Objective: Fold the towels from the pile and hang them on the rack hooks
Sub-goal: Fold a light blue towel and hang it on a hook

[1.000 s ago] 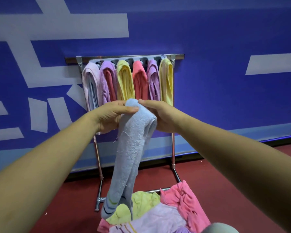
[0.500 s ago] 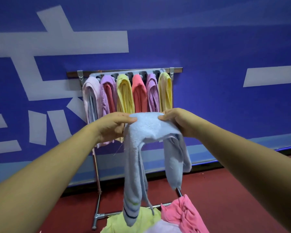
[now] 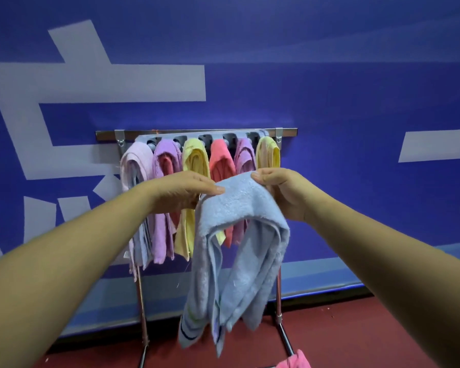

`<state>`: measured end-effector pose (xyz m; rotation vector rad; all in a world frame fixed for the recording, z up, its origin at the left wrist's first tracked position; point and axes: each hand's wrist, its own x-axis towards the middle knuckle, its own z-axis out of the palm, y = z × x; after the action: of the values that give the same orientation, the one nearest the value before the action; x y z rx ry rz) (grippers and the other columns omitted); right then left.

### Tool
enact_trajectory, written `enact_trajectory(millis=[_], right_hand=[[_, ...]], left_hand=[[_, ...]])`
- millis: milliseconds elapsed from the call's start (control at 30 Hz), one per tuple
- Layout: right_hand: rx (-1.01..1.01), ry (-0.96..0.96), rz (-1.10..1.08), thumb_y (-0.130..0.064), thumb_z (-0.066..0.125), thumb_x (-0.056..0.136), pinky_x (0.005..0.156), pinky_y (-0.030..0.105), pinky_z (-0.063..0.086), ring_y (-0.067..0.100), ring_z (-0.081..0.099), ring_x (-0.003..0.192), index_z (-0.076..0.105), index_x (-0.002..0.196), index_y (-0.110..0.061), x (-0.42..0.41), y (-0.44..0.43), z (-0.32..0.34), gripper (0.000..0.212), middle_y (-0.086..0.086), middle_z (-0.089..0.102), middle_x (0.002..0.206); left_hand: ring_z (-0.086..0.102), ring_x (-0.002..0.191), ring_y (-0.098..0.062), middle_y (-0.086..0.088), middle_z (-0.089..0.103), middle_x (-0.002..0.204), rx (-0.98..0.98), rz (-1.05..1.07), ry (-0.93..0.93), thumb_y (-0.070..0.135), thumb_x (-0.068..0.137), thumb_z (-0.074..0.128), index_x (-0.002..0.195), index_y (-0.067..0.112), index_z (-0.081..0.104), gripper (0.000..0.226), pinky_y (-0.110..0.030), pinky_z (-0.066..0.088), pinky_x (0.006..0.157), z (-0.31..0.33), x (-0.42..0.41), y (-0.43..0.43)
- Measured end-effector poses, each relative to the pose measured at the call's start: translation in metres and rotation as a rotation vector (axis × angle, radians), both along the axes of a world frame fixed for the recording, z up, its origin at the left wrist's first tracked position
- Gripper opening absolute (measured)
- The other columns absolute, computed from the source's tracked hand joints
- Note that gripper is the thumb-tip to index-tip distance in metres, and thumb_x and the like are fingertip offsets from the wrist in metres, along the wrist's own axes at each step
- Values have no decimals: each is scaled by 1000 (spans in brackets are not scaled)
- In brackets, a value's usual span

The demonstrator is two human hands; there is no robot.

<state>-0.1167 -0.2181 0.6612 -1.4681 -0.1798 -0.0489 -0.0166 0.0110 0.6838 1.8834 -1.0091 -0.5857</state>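
Chrome tubular metal rack (image 3: 104, 134) with a grey plastic hook strip stands against a blue wall (image 3: 356, 102) bearing white painted strokes. On its hooks hang six folded terry towels (image 3: 194, 160): pale pink, purple, yellow, coral, purple, yellow, left to right. A light blue looped-pile terry towel (image 3: 239, 208) with striped ends is held in front of the rack, below the hooks, draped in two hanging lobes. Left hand (image 3: 181, 192) pinches its left top edge, thumb on top. Right hand (image 3: 284, 192) pinches the right top edge. A crumpled pink towel (image 3: 294, 362) lies beside the rack's right foot.
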Motion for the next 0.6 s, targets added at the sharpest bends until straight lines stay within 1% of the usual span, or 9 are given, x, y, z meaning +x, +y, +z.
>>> enact_trajectory(millis=[67,167,233,300,367,400,500,533,600], right_hand=[[-28,-18,-70,-15,59,92,65,30,53,23,61,71,53,107,-4,19,-5,10,20,12,59,83],[-60,-42,-207,-8,54,97,66,29,51,19,67,67,60,92,-1,49,-9,29,10,7,67,77],[-68,-62,-265,-4,56,94,60,28,53,19,69,68,62,94,-1,73,-13,41,7,9,70,81],[-115,-38,-290,-7,58,93,73,33,60,25,73,86,66,114,4,99,-19,53,25,16,74,101],[-188,-29,-334,-10,64,91,90,41,58,31,73,101,64,120,6,123,-26,65,33,19,72,116],[-223,-36,-360,-10,68,89,93,45,57,32,72,104,64,119,6,134,-30,71,34,21,71,118],[-429,-86,-452,-15,75,87,89,52,58,30,74,95,68,110,6,167,-39,87,32,23,72,111],[-540,-104,-486,-18,77,87,87,51,59,27,73,88,70,107,6,178,-40,91,32,22,73,108],[-762,-140,-559,-25,75,89,73,38,61,22,67,78,72,107,2,199,-41,97,32,19,74,101]], left_hand=[[63,96,-19,-13,68,105,-34,36,-17,33,79,70,111,-4,67,49,-37,50,91,13,20,-6],[60,88,-20,-6,66,94,-145,101,-16,25,76,65,96,6,69,27,-34,46,83,34,46,-21],[56,86,-22,-5,62,90,-154,121,-74,23,77,64,92,8,66,21,-35,43,81,49,64,-32],[55,83,-22,-9,60,92,-153,157,-128,17,82,63,100,6,65,21,-31,44,76,64,86,-41],[57,80,-20,-10,61,91,-147,197,-160,12,86,60,102,6,65,18,-28,46,72,79,109,-50],[57,79,-20,-9,62,91,-135,217,-174,10,86,60,100,7,66,16,-27,47,71,85,122,-54],[55,78,-19,-6,62,88,-40,303,-340,10,89,63,98,10,69,11,-27,44,68,93,154,-67],[53,79,-19,-3,61,88,4,347,-434,13,89,65,100,12,70,12,-27,43,69,95,163,-71],[52,79,-15,4,60,87,51,411,-574,19,90,69,105,14,69,16,-24,42,70,94,176,-80]])
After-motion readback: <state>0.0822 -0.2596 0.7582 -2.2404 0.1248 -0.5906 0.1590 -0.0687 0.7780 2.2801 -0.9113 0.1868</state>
